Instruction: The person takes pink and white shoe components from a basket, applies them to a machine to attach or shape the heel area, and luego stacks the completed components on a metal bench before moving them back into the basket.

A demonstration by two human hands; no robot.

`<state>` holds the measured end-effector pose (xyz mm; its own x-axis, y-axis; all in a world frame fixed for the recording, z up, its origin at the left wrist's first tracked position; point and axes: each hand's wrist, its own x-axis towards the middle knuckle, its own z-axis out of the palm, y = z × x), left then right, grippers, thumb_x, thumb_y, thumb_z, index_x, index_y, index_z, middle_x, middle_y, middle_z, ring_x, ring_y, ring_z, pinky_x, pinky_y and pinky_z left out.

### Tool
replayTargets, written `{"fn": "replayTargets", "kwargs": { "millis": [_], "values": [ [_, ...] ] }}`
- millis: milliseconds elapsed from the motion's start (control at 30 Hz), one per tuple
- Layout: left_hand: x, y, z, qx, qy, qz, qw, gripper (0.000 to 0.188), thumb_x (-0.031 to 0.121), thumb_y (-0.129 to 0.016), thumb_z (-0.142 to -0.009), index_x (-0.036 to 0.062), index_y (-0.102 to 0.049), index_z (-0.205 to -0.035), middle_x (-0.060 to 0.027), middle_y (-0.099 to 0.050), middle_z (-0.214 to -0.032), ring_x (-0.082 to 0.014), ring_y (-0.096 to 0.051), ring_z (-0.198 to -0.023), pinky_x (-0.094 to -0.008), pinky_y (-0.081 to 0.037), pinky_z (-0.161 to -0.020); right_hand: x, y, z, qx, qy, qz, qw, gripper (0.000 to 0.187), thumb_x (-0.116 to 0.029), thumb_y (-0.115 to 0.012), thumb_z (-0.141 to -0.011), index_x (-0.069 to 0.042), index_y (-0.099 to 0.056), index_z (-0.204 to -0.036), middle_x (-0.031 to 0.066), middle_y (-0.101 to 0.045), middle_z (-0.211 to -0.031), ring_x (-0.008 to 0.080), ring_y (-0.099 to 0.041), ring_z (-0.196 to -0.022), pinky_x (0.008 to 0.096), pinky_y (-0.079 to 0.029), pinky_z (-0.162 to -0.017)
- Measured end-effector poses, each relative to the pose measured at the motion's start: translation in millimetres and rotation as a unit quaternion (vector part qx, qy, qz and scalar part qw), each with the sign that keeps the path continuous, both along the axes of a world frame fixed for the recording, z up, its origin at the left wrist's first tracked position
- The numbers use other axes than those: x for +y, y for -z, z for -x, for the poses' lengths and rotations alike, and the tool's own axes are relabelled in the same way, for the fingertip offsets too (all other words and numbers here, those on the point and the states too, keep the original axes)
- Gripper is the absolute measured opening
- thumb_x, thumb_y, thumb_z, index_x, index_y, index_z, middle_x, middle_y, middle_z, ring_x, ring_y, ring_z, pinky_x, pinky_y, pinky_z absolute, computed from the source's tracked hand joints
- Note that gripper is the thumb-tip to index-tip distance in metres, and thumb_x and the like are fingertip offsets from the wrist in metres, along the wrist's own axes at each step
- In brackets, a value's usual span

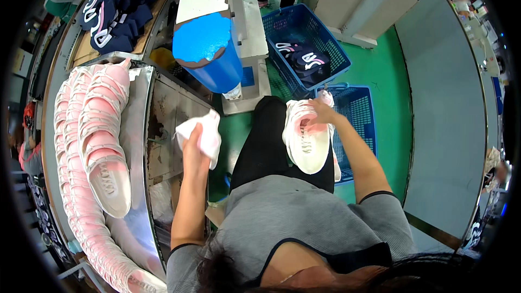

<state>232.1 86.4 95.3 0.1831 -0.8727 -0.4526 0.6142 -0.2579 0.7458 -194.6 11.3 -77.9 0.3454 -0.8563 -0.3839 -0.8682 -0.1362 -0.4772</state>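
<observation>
In the head view, nearest is the stack of shoe uppers (307,149), white and pink, lying on the person's dark-clad lap (259,149), nearer than the blue cylinder (220,68) and to its right. The right hand (320,114) has bent fingers at the far end of this stack; whether they grip an upper or only rest there, I cannot tell. The left hand (194,140), nearer than the cylinder and a little left of it, is closed on a white-and-pink piece (210,142), held up clear of the stack.

The work looks underway: one piece is apart in the left hand, while several lie together on the lap. Left of the cylinder, nested rows of uppers (103,114) run along the metal surface (137,116). Their neat order suggests a sorted batch, but whether those are finished or waiting cannot be told, so the amount left stays uncertain.

Right of the cylinder, a near blue crate (358,130) stands beside the lap, partly hidden by the right arm. Farther off on that side, a far blue crate (339,57) holds navy pieces (306,59). Beyond the cylinder to the left lies a navy pile (116,13), apparently a separate batch.
</observation>
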Motion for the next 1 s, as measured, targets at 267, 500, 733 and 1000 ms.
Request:
{"fn": "replayTargets", "kwargs": {
  "millis": [267, 500, 733, 1000],
  "values": [
    [143.1, -109.9, -28.4, -0.335, -0.218, 0.053, 0.915, 0.033, 0.021, -0.054, -0.093, -0.0008, -0.055, -0.118, -0.0091, -0.06, -0.111, -0.0149, -0.059, -0.096, -0.0291, -0.047, -0.083, 0.9, 0.1, -37.1, 0.042, 0.103, 0.11, 0.988, 0.092, -0.026, -0.088, -0.04, -0.02, -0.049, -0.123, 0.0137, -0.051, -0.111, 0.0378, -0.051, -0.107, 0.0478, -0.043, -0.09],
    [135.4, -28.7, -196.7, -0.563, -0.334, 0.01, 0.756, 0.039, 0.025, -0.052, -0.094, -0.005, -0.053, -0.119, -0.0105, -0.056, -0.116, -0.0192, -0.051, -0.106, -0.0319, -0.039, -0.092, -12.2, 104.3, 11.1, -0.061, 0.071, 0.137, 0.986, 0.061, -0.008, -0.068, -0.065, -0.011, -0.048, -0.124, 0.0194, -0.057, -0.113, 0.0417, -0.054, -0.105, 0.0446, -0.046, -0.086],
    [19.2, 6.3, -306.2, -0.502, -0.225, 0.147, 0.822, 0.044, 0.03, -0.044, -0.098, -0.004, -0.049, -0.126, -0.0141, -0.055, -0.121, -0.0224, -0.05, -0.109, -0.0339, -0.038, -0.093, 43.3, -82.4, 0.9, -0.025, 0.265, 0.342, 0.901, 0.059, -0.005, -0.068, -0.064, -0.012, -0.054, -0.12, 0.0178, -0.056, -0.108, 0.0402, -0.056, -0.098, 0.0431, -0.048, -0.084],
    [92.2, -27.9, -196.7, -0.73, -0.305, 0.057, 0.608, 0.039, 0.017, -0.067, -0.084, -0.0048, -0.053, -0.114, -0.0167, -0.056, -0.106, -0.0259, -0.054, -0.091, -0.0367, -0.045, -0.082, 43.8, -142.6, -100.1, -0.192, 0.274, 0.436, 0.835, 0.059, -0.004, -0.063, -0.071, -0.004, -0.046, -0.128, 0.0226, -0.041, -0.127, 0.0389, -0.043, -0.116, 0.0394, -0.033, -0.101]
  ]
}}
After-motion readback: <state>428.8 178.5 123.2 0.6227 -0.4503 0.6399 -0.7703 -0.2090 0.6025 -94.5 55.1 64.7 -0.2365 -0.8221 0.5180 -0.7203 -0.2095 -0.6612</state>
